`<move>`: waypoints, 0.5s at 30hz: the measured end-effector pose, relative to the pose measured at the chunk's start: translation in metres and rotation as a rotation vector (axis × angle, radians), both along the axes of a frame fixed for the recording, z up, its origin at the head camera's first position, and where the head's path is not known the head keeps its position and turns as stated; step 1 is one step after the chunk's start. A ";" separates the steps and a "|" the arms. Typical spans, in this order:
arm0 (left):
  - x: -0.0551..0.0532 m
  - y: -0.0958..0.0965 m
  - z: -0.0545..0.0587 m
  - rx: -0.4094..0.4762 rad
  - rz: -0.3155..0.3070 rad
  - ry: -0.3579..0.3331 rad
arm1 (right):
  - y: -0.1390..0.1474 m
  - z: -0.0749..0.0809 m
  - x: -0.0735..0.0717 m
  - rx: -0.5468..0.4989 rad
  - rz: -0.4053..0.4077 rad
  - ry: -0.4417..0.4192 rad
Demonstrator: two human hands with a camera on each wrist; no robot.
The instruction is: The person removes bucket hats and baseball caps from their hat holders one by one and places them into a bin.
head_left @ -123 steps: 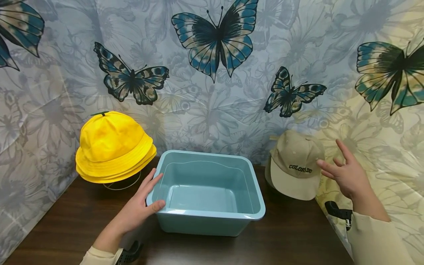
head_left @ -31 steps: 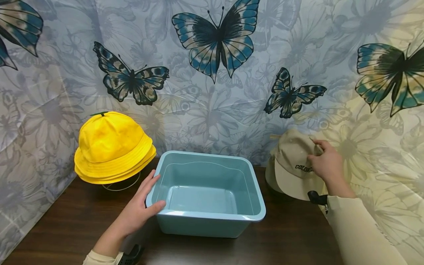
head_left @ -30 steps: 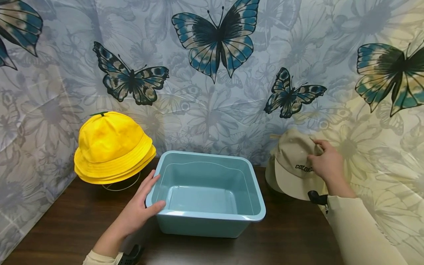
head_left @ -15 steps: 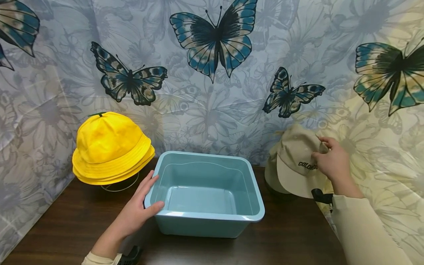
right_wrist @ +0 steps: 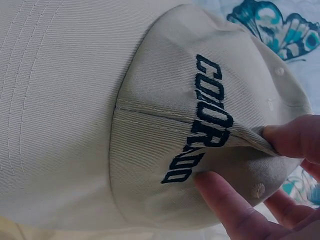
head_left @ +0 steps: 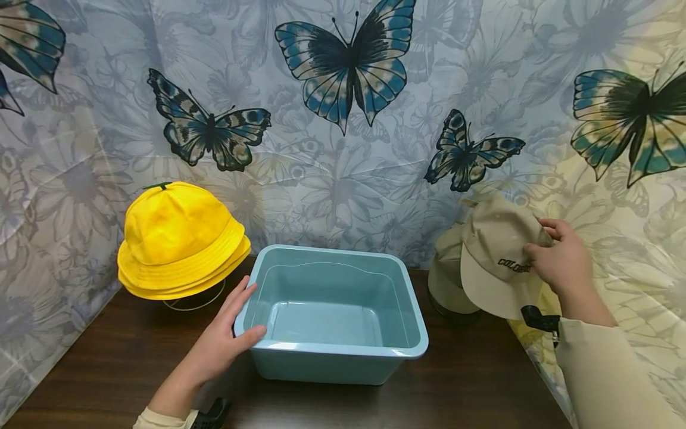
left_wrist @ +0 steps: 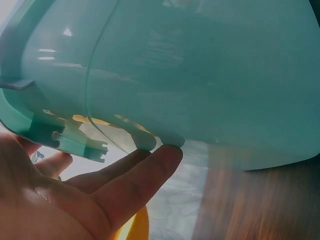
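Observation:
A beige baseball cap lettered "COLORADO" is pinched by the crown in my right hand. In the right wrist view the cloth of the crown folds between thumb and fingers. Left of this cap and partly behind it sits another beige cap near the table's back edge. My left hand rests against the left side of a light blue plastic tub, which has nothing in it. Its fairly straight fingers touch the tub's outer wall in the left wrist view.
Stacked yellow bucket hats sit on a wire stand at the back left of the dark wooden table. Behind everything hangs a butterfly-print cloth, which also covers the sides.
My right hand came in from the right, took the top beige cap by its crown, and has shifted it up and right, uncovering more of the other cap. My left hand stays on the tub.

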State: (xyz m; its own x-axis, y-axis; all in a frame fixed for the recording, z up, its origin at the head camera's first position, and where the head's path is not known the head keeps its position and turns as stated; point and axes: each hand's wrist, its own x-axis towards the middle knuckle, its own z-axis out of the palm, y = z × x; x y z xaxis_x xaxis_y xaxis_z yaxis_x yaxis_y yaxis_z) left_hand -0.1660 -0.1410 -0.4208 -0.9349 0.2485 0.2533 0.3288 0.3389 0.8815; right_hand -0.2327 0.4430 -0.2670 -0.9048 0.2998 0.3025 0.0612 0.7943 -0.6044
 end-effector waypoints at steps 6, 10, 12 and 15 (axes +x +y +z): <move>-0.001 0.000 -0.001 -0.001 -0.007 -0.003 | 0.008 0.008 0.009 -0.025 -0.016 -0.001; -0.002 0.000 -0.001 0.001 -0.007 -0.009 | 0.013 0.013 0.014 -0.026 -0.030 -0.001; -0.002 -0.001 0.000 0.001 -0.007 -0.012 | 0.014 0.016 0.015 -0.033 -0.036 -0.004; -0.002 -0.001 0.000 0.002 -0.009 -0.017 | 0.015 0.021 0.016 -0.028 -0.044 -0.007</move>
State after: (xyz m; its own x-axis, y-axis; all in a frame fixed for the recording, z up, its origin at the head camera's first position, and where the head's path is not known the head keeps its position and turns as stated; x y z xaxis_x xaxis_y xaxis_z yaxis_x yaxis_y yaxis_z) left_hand -0.1680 -0.1425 -0.4204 -0.9367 0.2566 0.2381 0.3171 0.3340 0.8876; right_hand -0.2163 0.4580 -0.2461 -0.8927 0.3476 0.2867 0.1000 0.7733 -0.6261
